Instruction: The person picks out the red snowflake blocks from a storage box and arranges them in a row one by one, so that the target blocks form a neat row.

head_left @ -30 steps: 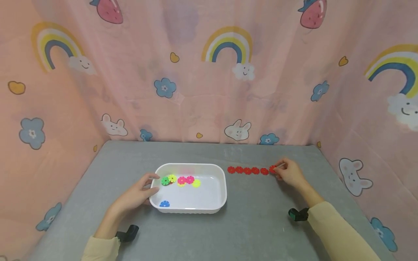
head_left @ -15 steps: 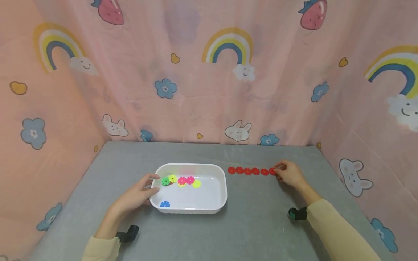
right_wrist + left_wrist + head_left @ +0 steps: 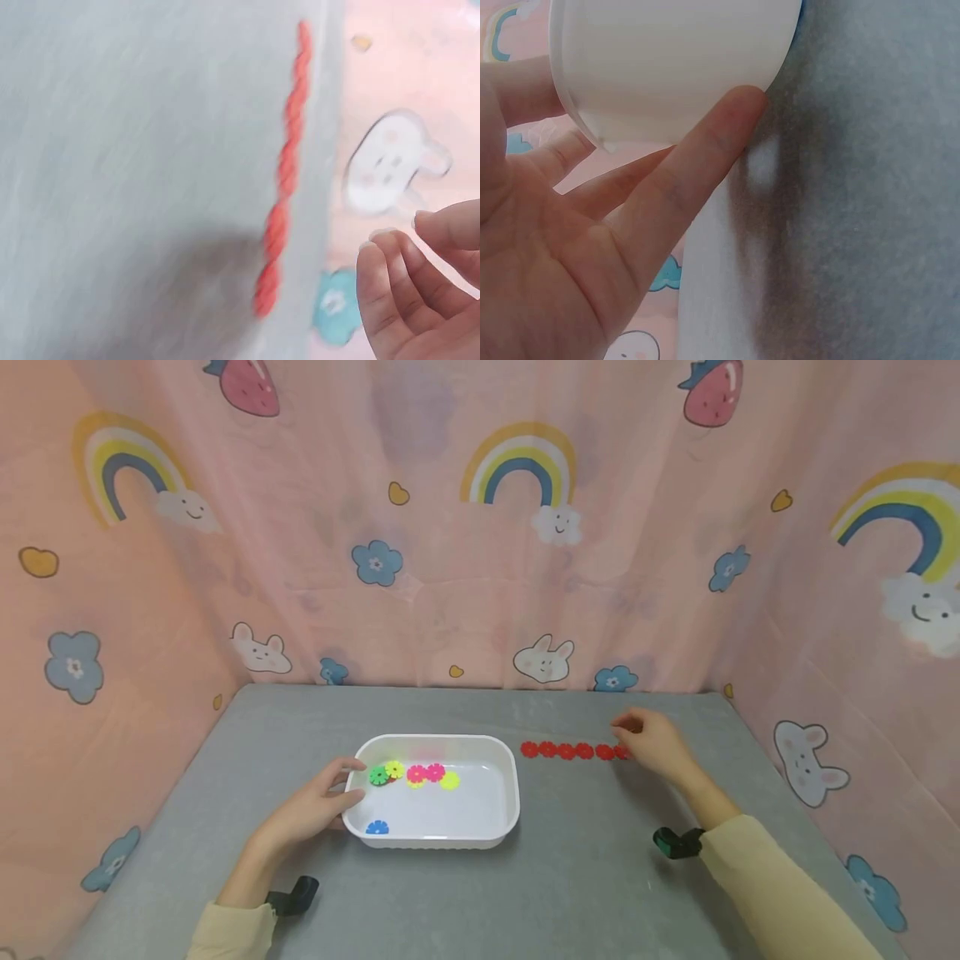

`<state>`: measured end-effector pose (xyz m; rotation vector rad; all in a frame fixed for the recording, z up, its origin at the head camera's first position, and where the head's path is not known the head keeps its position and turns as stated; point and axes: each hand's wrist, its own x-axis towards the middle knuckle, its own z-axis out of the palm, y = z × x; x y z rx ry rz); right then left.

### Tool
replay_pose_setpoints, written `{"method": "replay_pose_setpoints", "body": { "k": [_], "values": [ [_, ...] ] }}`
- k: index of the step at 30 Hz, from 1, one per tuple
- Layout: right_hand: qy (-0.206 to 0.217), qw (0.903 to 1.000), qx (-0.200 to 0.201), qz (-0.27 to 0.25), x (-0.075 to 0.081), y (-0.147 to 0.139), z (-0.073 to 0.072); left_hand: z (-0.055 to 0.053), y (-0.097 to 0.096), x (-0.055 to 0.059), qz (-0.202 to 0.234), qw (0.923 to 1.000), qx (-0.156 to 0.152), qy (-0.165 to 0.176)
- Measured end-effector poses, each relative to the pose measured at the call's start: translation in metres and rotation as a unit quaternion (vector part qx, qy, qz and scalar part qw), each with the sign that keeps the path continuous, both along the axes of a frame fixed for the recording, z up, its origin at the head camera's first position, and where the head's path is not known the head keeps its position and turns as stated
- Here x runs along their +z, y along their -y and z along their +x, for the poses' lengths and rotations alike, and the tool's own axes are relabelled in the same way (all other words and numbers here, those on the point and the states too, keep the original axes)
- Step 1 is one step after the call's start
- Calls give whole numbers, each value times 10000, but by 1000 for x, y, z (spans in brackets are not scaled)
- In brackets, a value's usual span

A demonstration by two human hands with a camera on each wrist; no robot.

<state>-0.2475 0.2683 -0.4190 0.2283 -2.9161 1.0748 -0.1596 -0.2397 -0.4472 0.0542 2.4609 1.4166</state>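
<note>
My left hand (image 3: 318, 797) grips the left end of a white plastic tray (image 3: 480, 839), fingers at its rim. In the left wrist view one finger lies along the outside of the tray wall (image 3: 660, 67). My right hand (image 3: 656, 743) is raised at the right end of a row of red snowflake discs (image 3: 566, 751), holding nothing. It partly hides the last disc (image 3: 621, 751) in the head view. The right wrist view shows the loosely bent fingers (image 3: 382, 292) apart from the blurred row of discs (image 3: 287, 169), which lies flat on the table.
Inside the tray are a green disc (image 3: 378, 775), yellow discs (image 3: 449, 781), pink discs (image 3: 435, 772) and a blue disc (image 3: 377, 827). The grey table (image 3: 577, 877) ends at a pink patterned curtain (image 3: 457, 602) behind and at the sides.
My right hand set the last red disc down against the end of the row, let go, then rose and shifted slightly left. The left hand and the tray stayed in place.
</note>
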Motion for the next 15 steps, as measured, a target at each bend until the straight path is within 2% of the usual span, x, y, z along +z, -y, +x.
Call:
{"method": "replay_pose_setpoints", "body": {
  "k": [5,15],
  "values": [
    [-26,9993,123,-357,13,27,8,0,0,-1,9,10000,4,17],
    [-242,9982,291,-472,28,78,22,0,1,0,59,10000,3,64]
  ]
}}
